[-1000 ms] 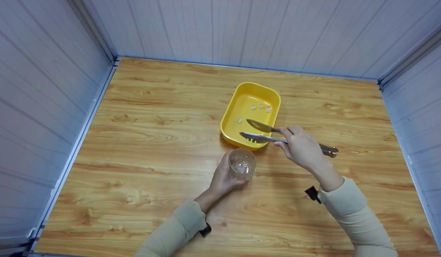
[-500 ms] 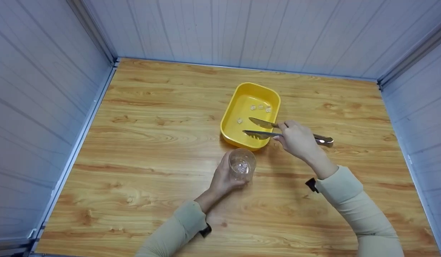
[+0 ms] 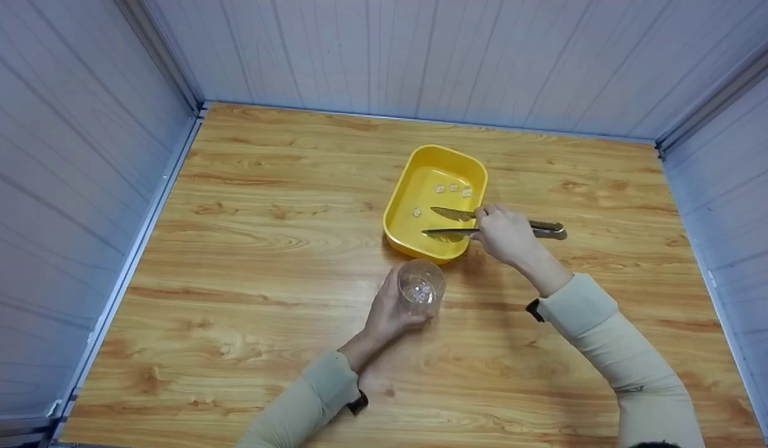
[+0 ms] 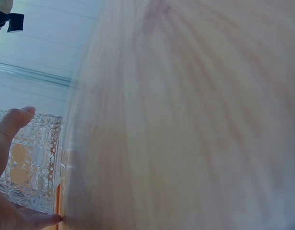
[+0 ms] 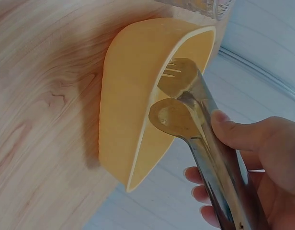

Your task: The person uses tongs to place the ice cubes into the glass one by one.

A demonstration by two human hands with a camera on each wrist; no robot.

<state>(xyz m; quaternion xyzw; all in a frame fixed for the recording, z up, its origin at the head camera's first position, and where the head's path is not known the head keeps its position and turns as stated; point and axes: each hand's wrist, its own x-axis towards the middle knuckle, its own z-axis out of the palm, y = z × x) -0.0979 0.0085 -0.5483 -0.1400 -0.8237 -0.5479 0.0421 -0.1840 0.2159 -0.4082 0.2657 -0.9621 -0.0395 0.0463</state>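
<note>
My left hand (image 3: pixel 388 309) grips a clear patterned glass (image 3: pixel 421 287) standing on the table, its thumb and fingers round the sides. Small clear cubes lie at the bottom of the glass. In the left wrist view the glass (image 4: pixel 35 163) shows its cut pattern. My right hand (image 3: pixel 507 235) holds metal tongs (image 3: pixel 547 230) between thumb and fingers, their two arms spread apart. The tong heads reach over the near right rim into a yellow basin (image 3: pixel 403 186). Several clear cubes (image 3: pixel 453 187) lie on the basin floor, beyond and left of the tongs. In the right wrist view the tongs (image 5: pixel 219 163) show one toothed head and one spoon-shaped head.
A wood-grain table (image 3: pixel 265 249) carries everything. White panel walls (image 3: pixel 359 56) enclose its back, left and right sides. The basin stands right behind the glass, a small distance from it.
My right hand has moved left and away from me, and the tongs have turned and dipped toward the basin. The left hand and glass have stayed still.
</note>
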